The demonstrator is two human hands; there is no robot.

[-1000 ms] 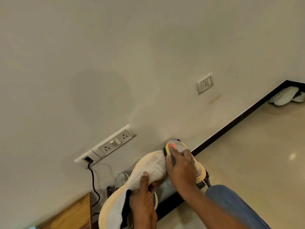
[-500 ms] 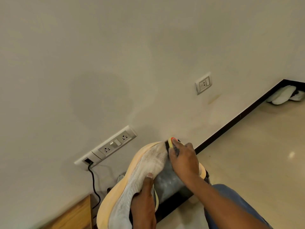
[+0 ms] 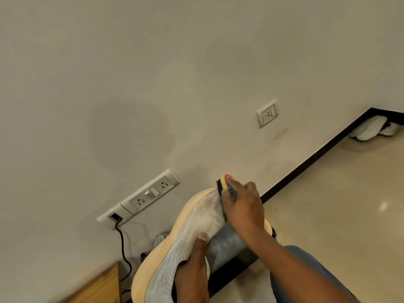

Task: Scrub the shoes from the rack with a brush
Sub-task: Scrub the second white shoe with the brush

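Shoe [image 3: 192, 232] pinched midway by left hand [image 3: 192, 274] for steadiness; brush [image 3: 225, 184] clasped at shoe's toe by right hand [image 3: 244, 208], bristles against mesh.

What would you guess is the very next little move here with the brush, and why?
Probably a short stroke back from the toe toward the laces. The right hand holds the brush at the very tip of the shoe, its black bristles on the mesh, which looks grey and soiled just behind it. The left hand grips the shoe, so it should hold steady.
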